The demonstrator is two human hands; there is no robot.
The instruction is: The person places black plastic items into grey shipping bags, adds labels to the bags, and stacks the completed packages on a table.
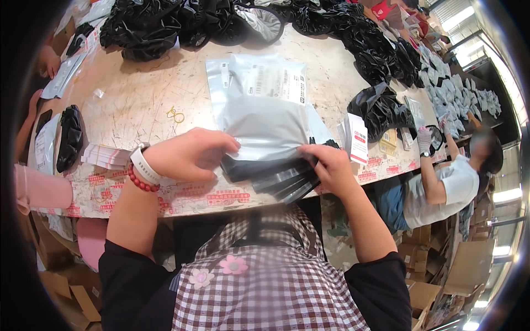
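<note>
A stack of pale grey plastic mailing bags (265, 118) with printed labels lies flat on the worktable before me. The dark flaps (285, 178) at its near end fan out toward the table edge. My right hand (331, 165) pinches the near right corner of the top bag between thumb and fingers. On the opposite side my left hand (192, 155) is spread, thumb apart from the fingers, with its fingertips by the bag's near left corner. Nothing shows in its grasp. A white watch band and a red bead bracelet circle that wrist.
Heaps of shiny black fabric items (140, 25) line the table's far side. Printed cards (354, 138) stand right of the bags; another card bundle (107, 156) lies left. Yellow rubber bands (176, 115) lie on the wooden table (136, 91). A gloved co-worker (443, 182) is at the right.
</note>
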